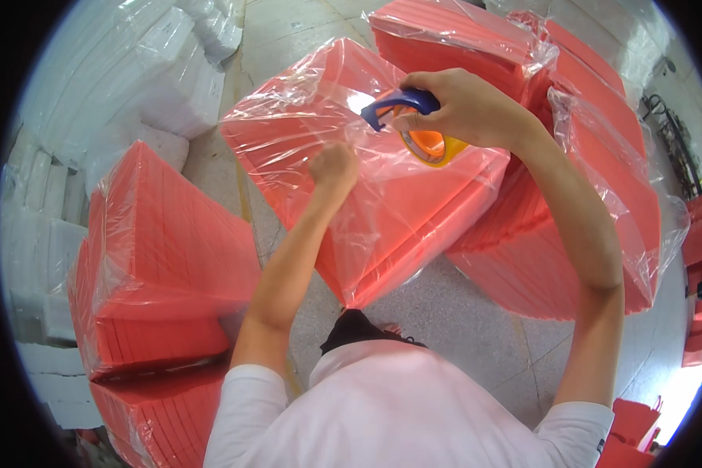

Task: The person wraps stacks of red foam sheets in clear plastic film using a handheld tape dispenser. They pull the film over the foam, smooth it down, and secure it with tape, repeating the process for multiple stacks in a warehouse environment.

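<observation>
In front of me stands a block of stacked red foam sheets (413, 207) wrapped in clear plastic film. My left hand (335, 165) is closed in a fist on top of it, pinching gathered film of the plastic wrap (304, 86). Just to the right and above the block, my right hand (464, 105) grips a blue tape dispenser (402, 103). A roll of tape (437, 152) with a yellow and orange core sits in the dispenser. Whether a strip of tape runs from it to the wrap I cannot tell.
More film-wrapped red stacks (164, 257) stand at the left and others (593, 179) at the right and far right. White wrapped blocks (171, 70) are piled along the far left. Grey tiled floor (476, 327) shows between my body and the stacks.
</observation>
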Motion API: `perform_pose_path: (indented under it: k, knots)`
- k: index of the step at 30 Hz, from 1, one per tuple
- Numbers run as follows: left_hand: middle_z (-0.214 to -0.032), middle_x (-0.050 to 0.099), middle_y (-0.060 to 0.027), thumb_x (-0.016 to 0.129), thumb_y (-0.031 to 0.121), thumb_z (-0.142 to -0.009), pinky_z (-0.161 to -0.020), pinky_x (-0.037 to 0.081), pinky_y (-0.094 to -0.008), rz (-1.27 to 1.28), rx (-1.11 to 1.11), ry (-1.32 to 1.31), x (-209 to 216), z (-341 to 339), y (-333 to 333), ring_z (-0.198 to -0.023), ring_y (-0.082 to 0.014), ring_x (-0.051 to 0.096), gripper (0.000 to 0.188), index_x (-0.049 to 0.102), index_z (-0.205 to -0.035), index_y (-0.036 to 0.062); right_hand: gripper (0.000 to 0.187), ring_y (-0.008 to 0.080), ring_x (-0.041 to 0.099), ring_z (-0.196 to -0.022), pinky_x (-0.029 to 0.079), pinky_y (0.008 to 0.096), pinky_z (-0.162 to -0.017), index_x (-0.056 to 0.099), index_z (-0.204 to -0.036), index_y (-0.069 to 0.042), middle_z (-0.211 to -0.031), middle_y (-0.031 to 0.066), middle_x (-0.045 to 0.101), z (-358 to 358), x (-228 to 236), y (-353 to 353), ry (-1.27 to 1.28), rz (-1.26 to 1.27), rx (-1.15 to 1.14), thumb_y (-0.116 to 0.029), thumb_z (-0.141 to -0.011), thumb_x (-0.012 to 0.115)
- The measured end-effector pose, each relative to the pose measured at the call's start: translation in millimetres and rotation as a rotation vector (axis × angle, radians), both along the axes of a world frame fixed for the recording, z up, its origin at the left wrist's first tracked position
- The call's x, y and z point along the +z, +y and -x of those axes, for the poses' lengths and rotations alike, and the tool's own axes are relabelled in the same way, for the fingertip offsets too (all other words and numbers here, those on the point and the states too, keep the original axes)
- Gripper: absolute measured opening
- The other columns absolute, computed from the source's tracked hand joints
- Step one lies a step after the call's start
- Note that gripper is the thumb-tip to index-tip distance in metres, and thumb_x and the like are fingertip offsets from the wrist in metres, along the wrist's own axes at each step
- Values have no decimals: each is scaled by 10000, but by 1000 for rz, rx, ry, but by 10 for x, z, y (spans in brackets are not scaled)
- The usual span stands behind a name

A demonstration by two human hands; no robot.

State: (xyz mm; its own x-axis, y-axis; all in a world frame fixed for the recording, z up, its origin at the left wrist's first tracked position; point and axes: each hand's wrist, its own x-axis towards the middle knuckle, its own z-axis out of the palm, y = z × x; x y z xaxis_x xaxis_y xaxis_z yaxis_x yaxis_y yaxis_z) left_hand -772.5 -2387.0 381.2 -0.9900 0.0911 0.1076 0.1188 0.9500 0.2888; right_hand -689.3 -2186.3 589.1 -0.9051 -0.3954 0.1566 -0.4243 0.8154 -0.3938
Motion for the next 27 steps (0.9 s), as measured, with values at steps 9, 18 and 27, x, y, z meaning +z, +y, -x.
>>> perform_pose_path:
  k: [9,18,27]
  knots:
    - [-1031,675,-256,502,291,-916,-851,521,-442,-62,22,-129,-108,61,5,-993,-391,661,392,626,-1100,-32,798,420,599,-744,491,483,-638,506,-1347,-81,-885,218,544,-2443,-1056,525,-71,-46,-265,-213,-634,839]
    - [-1592,70,-208,335,495,-963,-1169,13,-563,57,-205,81,-439,576,158,-1459,-442,9,754,176,-1509,0,749,363,574,-645,477,455,-585,532,-1338,-98,-799,153,530,-2389,-1619,673,-28,135,-321,-208,-653,815]
    - [-1600,51,-201,238,510,-991,-1157,-35,-585,16,-202,38,-482,594,320,-1458,-451,-13,742,135,-1522,2,636,358,583,-655,473,443,-589,572,-1298,-137,-786,152,554,-2412,-2178,844,-29,22,-278,-202,-698,771]
